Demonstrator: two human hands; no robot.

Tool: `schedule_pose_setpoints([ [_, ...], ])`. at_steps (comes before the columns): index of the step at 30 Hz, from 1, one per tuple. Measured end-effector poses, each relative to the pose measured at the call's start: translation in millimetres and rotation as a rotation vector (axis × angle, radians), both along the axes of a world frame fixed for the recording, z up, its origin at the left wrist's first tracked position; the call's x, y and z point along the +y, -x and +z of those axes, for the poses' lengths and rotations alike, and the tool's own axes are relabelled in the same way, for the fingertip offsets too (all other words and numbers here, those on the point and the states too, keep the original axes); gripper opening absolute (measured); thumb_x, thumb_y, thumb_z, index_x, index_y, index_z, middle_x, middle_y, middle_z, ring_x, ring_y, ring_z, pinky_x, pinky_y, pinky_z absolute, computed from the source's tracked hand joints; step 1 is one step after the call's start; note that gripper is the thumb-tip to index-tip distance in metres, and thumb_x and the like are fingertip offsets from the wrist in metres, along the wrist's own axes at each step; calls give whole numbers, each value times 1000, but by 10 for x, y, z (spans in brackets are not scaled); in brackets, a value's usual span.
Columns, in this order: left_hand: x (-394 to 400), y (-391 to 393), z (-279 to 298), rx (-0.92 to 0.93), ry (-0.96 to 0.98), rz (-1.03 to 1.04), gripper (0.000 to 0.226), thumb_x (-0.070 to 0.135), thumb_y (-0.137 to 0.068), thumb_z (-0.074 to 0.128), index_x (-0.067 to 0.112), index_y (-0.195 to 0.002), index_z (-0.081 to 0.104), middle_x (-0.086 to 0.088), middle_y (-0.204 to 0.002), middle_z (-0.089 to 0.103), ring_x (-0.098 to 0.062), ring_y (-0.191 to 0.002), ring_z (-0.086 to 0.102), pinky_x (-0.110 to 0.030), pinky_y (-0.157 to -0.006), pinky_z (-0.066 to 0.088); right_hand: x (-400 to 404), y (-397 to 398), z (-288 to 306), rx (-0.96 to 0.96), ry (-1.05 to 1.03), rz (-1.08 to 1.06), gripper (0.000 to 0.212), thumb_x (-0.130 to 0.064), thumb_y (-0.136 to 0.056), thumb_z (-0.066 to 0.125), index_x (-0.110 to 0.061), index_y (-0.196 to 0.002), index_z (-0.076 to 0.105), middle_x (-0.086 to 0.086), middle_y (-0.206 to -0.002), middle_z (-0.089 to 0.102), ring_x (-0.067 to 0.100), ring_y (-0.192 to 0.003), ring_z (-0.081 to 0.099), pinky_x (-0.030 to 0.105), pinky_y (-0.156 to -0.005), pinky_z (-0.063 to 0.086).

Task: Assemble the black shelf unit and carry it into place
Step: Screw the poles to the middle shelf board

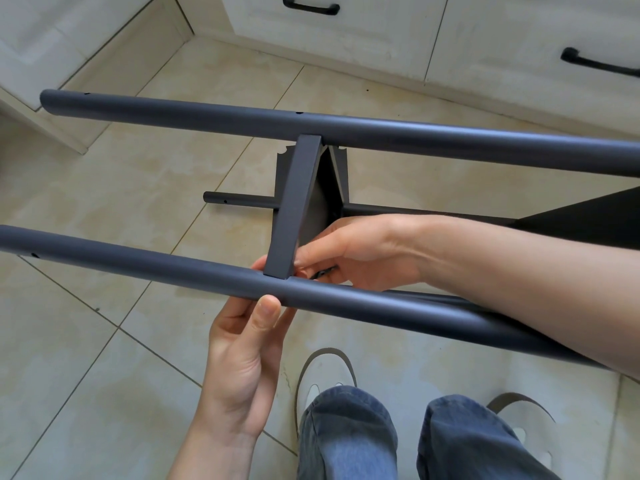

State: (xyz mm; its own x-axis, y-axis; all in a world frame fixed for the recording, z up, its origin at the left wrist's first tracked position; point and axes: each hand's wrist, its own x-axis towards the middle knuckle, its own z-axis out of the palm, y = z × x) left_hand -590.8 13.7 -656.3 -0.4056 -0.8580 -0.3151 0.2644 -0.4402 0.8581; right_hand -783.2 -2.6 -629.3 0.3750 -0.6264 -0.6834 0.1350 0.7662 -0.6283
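The black shelf unit point(301, 202) is only partly built and lies on its side over the tiled floor point(104, 358), close in front of the person, whose knees and shoes show just below it. Two long round poles run across the view, the near pole point(156, 263) and the far pole point(381, 133), and a short flat crossbar point(294, 202) bridges them; a third pole point(235, 198) lies lower down beyond it. Tipping the frame over this way seems sensible, since it brings the joint between crossbar and near pole up within easy reach and sight. The left hand point(242, 355) comes from below, thumb pressed flat against the front of the near pole right under the joint and the other fingers wrapped behind it, most likely to steady the pole so the holes stay lined up. The right hand point(353, 251) reaches over from the right, fingers drawn close together at the foot of the crossbar, pinching a small dark piece point(323, 273), probably a screw or a key, though it is too hidden to say. The step in hand looks like fastening this end of the crossbar. White cabinets point(346, 29) with black handles stand behind.
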Motion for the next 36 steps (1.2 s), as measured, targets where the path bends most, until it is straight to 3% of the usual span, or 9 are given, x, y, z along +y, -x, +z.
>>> schedule_pose_setpoints([
  [4, -8, -6, 2, 0, 2, -5, 63, 49, -54, 96, 24, -109, 78, -10, -117, 73, -27, -115, 68, -47, -109, 46, -11, -10, -17, 45, 5, -2, 23, -31, -95, 62, -16, -79, 67, -1, -75, 66, 14, -75, 60, 24, -70, 52],
  [8, -15, -12, -9, -2, 1, -7, 63, 50, -53, 96, 25, -108, 78, -10, -115, 73, -34, -116, 66, -49, -111, 44, 0, 29, 3, -17, 18, -19, 15, -26, -93, 64, -14, -86, 70, -1, -80, 66, 13, -76, 59, 27, -76, 52],
  [11, -20, -14, -25, -8, -8, 2, 64, 51, -52, 97, 24, -107, 77, -11, -115, 73, -36, -117, 65, -50, -112, 43, 5, 7, -8, -31, 39, -60, 16, -21, -93, 63, -10, -103, 70, 0, -81, 64, 11, -72, 57, 25, -72, 51],
  [15, -23, 5, -26, -2, 5, -6, 61, 51, -54, 96, 26, -107, 78, -7, -113, 74, -30, -113, 68, -46, -110, 46, -7, -20, -19, 28, 53, -41, 21, -25, -95, 63, -13, -78, 68, -1, -70, 64, 13, -69, 58, 25, -70, 52],
  [20, -31, -10, -37, -2, 2, -13, 62, 50, -56, 95, 26, -110, 77, -9, -117, 73, -36, -119, 64, -53, -113, 39, -7, 16, -18, 7, 51, -42, 23, -27, -94, 65, -15, -74, 71, -2, -71, 66, 10, -65, 60, 22, -64, 54],
  [24, -31, -2, -37, 2, -3, -2, 61, 51, -55, 95, 26, -107, 77, -9, -115, 73, -33, -115, 66, -52, -111, 41, 2, 16, -12, -17, 52, -37, 20, -22, -92, 65, -15, -75, 70, 0, -78, 67, 14, -76, 58, 30, -81, 49],
  [28, -29, 0, -40, 5, -12, -5, 62, 51, -53, 96, 27, -108, 78, -9, -116, 73, -36, -118, 65, -51, -110, 43, -7, -10, -11, 66, 67, -25, 34, -27, -93, 65, -19, -60, 70, -1, -68, 64, 14, -71, 58, 29, -74, 50],
  [31, -34, -16, -49, 11, -16, -8, 65, 50, -53, 97, 25, -109, 77, -13, -119, 72, -42, -122, 61, -54, -112, 40, -5, -4, 17, 99, 73, -21, 26, -29, -93, 66, -16, -71, 71, 0, -71, 65, 14, -74, 59, 28, -73, 53],
  [36, -43, -11, -65, 12, -1, -26, 62, 51, -54, 96, 28, -108, 77, -9, -117, 73, -35, -118, 65, -47, -109, 46, -14, 27, 32, 69, 50, -29, 16, -26, -93, 65, -13, -85, 70, 0, -75, 66, 13, -75, 58, 28, -73, 54],
])
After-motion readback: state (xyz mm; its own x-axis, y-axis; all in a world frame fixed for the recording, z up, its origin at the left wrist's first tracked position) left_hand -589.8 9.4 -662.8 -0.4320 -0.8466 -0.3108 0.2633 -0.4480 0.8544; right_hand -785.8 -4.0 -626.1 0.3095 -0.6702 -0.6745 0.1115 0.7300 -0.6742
